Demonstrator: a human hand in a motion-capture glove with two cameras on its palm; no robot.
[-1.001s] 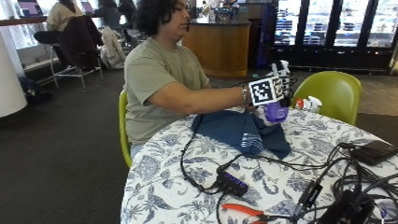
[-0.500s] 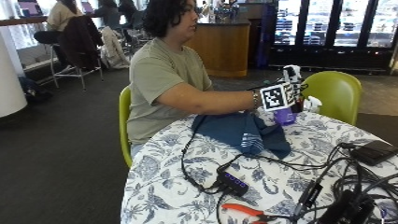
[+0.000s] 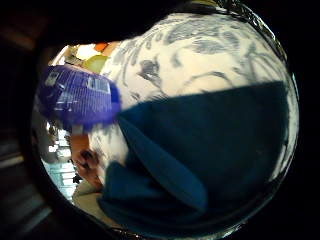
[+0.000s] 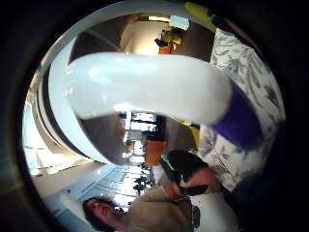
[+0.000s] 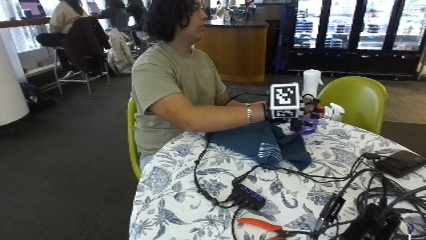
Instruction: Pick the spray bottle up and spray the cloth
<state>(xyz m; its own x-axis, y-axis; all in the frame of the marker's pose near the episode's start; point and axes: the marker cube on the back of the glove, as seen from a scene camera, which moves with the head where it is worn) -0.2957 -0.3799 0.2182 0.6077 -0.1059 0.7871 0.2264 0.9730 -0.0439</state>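
Observation:
My gloved right hand grips a spray bottle upright above the table, at the far edge of the cloth. The bottle has a white spray head and a purple body. That white head fills the thumb side palm view, with the purple body below it. Beside the labelled purple body in the little finger side view, the dark blue cloth lies close under my palm. The cloth lies crumpled on the floral tablecloth in front of the person.
Black cables run over the table to a small hub. Orange-handled pliers lie near the front edge, and a black device lies at the right. A small white object stands behind the bottle, before a green chair.
The hand and bottle have shifted slightly toward the green chair and stay upright over the cloth's far edge. The cloth has not moved.

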